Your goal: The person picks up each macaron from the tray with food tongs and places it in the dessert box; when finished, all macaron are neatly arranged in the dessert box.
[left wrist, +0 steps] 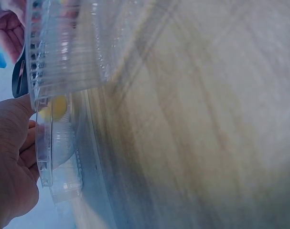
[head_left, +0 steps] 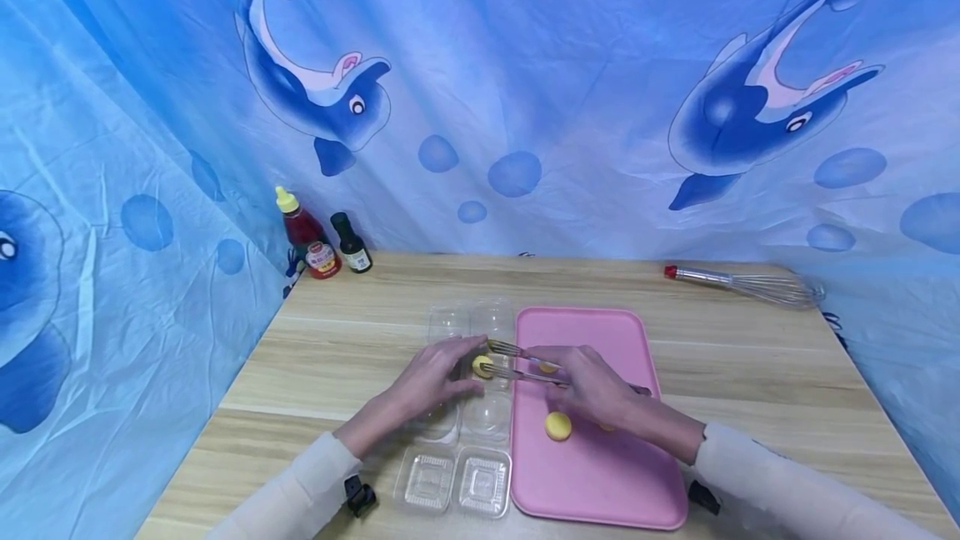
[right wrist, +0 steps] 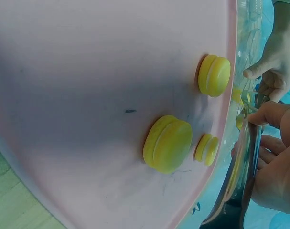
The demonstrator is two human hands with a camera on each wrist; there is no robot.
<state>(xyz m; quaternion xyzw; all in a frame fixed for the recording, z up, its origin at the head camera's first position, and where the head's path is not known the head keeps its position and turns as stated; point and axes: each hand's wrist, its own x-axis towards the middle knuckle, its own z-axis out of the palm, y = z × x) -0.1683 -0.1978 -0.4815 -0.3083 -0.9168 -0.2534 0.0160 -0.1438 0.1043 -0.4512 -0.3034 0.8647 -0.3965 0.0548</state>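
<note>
My right hand [head_left: 592, 382] grips metal tongs [head_left: 528, 376] over the pink tray [head_left: 592, 482]. Their slotted tips reach left to a yellow macaron [head_left: 480, 366] at a clear plastic box [head_left: 489, 415]. Around that box, my left hand [head_left: 431, 377] spreads its thumb and fingers, close to the macaron and the tong tips. In the left wrist view its fingers are right at the clear plastic rim [left wrist: 43, 157]. Three yellow macarons lie on the tray in the right wrist view: a near one [right wrist: 167, 144], another by the edge [right wrist: 214, 75] and a farther one [right wrist: 207, 149].
More clear boxes [head_left: 483, 482] line the tray's left side, the front pair standing open. At the back left are a red sauce bottle [head_left: 306, 232] and a dark bottle [head_left: 351, 244]. A whisk [head_left: 750, 282] lies at the back right, before a blue dolphin curtain [head_left: 555, 107].
</note>
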